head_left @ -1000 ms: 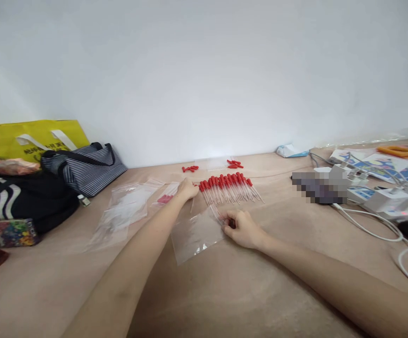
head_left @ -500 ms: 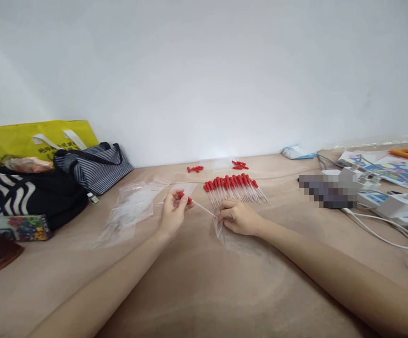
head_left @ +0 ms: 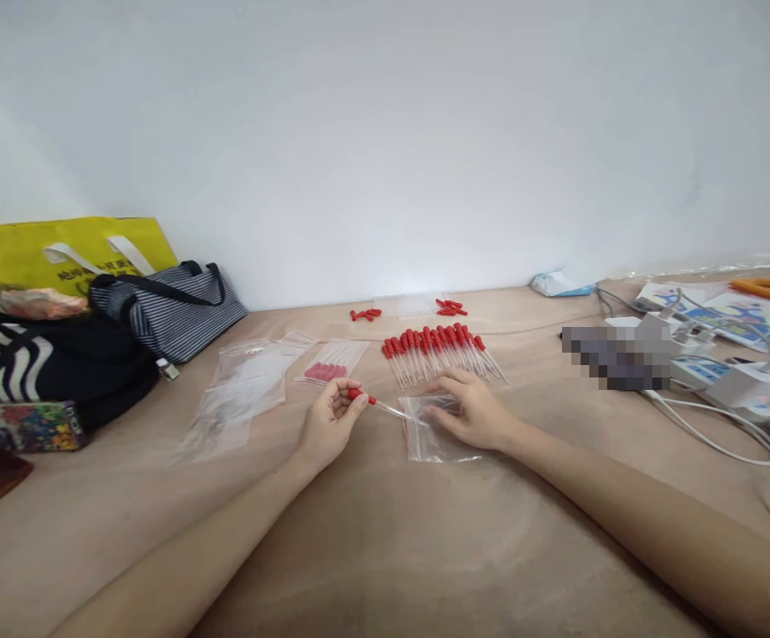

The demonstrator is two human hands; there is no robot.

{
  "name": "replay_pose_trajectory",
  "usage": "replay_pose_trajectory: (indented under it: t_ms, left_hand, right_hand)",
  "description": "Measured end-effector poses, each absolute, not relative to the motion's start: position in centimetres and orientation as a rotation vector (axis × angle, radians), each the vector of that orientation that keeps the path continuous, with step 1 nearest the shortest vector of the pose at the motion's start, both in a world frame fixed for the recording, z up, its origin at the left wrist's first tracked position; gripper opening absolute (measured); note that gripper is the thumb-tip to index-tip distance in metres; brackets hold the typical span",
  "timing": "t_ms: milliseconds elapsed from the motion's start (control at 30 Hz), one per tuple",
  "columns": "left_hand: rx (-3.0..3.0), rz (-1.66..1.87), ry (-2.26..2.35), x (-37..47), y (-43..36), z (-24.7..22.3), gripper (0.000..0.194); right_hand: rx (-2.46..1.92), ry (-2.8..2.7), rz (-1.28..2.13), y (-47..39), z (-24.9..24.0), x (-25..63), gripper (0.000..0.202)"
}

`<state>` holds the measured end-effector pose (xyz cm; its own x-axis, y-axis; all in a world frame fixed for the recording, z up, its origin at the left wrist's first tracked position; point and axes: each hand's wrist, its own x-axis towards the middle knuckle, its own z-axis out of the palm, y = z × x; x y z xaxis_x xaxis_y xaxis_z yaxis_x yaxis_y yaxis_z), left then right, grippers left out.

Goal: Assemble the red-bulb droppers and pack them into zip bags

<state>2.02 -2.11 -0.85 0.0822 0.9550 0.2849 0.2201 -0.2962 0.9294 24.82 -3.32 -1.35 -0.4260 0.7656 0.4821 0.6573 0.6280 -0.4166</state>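
Note:
My left hand [head_left: 333, 424] pinches a dropper [head_left: 363, 397] by its red rubber bulb. The thin clear tube slants down to the right, its tip at the left edge of a clear zip bag [head_left: 434, 447]. Whether the tip is inside the bag I cannot tell. Over that bag rests my right hand [head_left: 474, 412], thumb and fingers apart, touching the plastic. Just behind, red-bulbed droppers [head_left: 434, 346] lie side by side in a row. A filled zip bag [head_left: 351, 353] with red bulbs showing through lies beyond my left hand.
Flat clear bags [head_left: 245, 385] lie to the left. Loose red bulbs [head_left: 366, 315] and clear tubes [head_left: 417, 307] are near the wall. A striped bag [head_left: 189, 310] and black bag [head_left: 112, 363] stand at left; chargers [head_left: 747, 381] and a white cable [head_left: 723, 430] are at right.
My right hand has loosened its pinch on the zip bag, which now lies flatter under it. My left hand has moved slightly down and right with the dropper, uncovering the filled bag.

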Motion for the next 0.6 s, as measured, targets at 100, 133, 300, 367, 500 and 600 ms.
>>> replay_pose_trajectory:
  t_ms: [100, 133, 300, 367, 500, 600]
  left_hand:
    - [1.693, 1.202, 1.244, 1.3, -2.3, -0.9, 0.019]
    - [1.707, 1.172, 1.249, 1.2, -2.3, -0.9, 0.019]
    - [1.831, 1.069, 1.188, 1.1, -2.8, -1.2, 0.014]
    - [1.894, 1.045, 1.182, 1.4, -3.3, -1.1, 0.012]
    - [1.920, 1.006, 1.158, 2.2, -4.1, -0.8, 0.015]
    - [1.917, 0.990, 1.185, 2.8, -4.2, -0.7, 0.020]
  right_hand:
    - [-1.137, -2.323, 0.240, -4.3, -1.5, 27.4, 0.044]
    - [-1.139, -2.365, 0.254, -4.5, -1.6, 28.1, 0.051]
    - [-1.127, -2.380, 0.367, -4.7, -2.4, 28.9, 0.068]
    - [-1.111, -2.347, 0.407, -4.5, -2.5, 28.4, 0.069]
    - [-1.073, -2.319, 0.487, -4.1, -2.4, 27.4, 0.073]
    - [-1.037, -2.308, 0.530, -3.9, -2.3, 26.8, 0.074]
